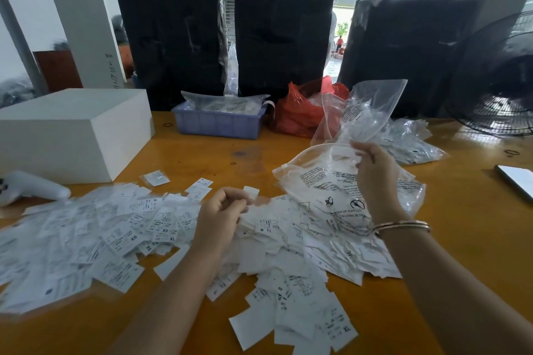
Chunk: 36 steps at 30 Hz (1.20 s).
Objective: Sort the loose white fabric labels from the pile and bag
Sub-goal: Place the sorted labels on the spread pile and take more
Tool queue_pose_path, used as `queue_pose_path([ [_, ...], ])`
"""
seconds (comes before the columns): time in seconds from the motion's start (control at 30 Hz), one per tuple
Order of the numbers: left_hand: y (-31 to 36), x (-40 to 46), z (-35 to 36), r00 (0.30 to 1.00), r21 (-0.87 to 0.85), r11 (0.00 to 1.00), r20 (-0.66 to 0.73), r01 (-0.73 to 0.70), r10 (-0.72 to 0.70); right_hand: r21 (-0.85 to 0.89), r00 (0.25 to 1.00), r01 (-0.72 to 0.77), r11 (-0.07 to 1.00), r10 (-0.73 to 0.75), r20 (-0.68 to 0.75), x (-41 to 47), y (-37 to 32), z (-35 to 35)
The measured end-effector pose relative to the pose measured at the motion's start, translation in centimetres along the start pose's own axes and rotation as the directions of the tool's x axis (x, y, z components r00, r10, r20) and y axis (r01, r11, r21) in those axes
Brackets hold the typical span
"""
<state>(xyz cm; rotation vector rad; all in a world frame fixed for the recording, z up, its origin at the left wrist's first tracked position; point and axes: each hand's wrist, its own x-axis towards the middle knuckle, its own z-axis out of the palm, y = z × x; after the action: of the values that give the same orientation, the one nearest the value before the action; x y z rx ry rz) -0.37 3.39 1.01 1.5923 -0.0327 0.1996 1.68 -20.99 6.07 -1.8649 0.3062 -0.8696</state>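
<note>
Labels (121,235), white with black print and size marks such as XS and XL, lie in a loose pile across the near worktop (450,274), from the left edge to past the middle. At the far left of the pile rests a white gun-shaped tool (31,186), and beyond it a white box (72,132). The left hand (220,215) hovers over the middle of the pile with its fingers (230,196) curled, pinching one small label (251,191) at the tips, just above the heap. To the right, the right hand (375,179), a bangle (401,226) on its wrist, is raised with fingers bent, gripping the edge of a clear printed bag (366,115) that stands up from it. A second clear bag (323,181) with a zip strip and black print lies flat under that hand, its near edge over the right side of the pile. Farther back on the orange-brown worktop sit a blue crate (219,124), a red bag (300,112) and, further right, more clear bags (409,141) of labels. Tall black wrapped bales (284,43) stand behind, a black fan (501,81) at the far right, with white pillars and a bright doorway beyond.
</note>
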Motion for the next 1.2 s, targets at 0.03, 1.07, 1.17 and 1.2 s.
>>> queue_pose_path([
  [0.03,0.0,0.0,0.0,1.0,-0.006,1.0,-0.01,-0.002,0.002,-0.155,0.999,0.028,0.988,-0.023,0.031,0.8,0.7,0.0],
  [1.07,0.3,0.1,-0.7,0.948,0.147,0.962,-0.189,-0.231,0.256,-0.3,0.517,0.764,0.571,-0.264,0.814,-9.8,0.6,4.5],
  [1.17,0.0,0.1,-0.7,0.934,0.26,0.918,-0.117,-0.3,0.339,-0.279,0.556,0.724,0.631,-0.295,0.777,-9.7,0.5,4.5],
  [1.2,-0.1,0.0,-0.6,0.923,0.295,0.896,-0.093,-0.332,0.373,-0.256,0.578,0.686,0.681,-0.296,0.76,-9.6,0.5,4.4],
])
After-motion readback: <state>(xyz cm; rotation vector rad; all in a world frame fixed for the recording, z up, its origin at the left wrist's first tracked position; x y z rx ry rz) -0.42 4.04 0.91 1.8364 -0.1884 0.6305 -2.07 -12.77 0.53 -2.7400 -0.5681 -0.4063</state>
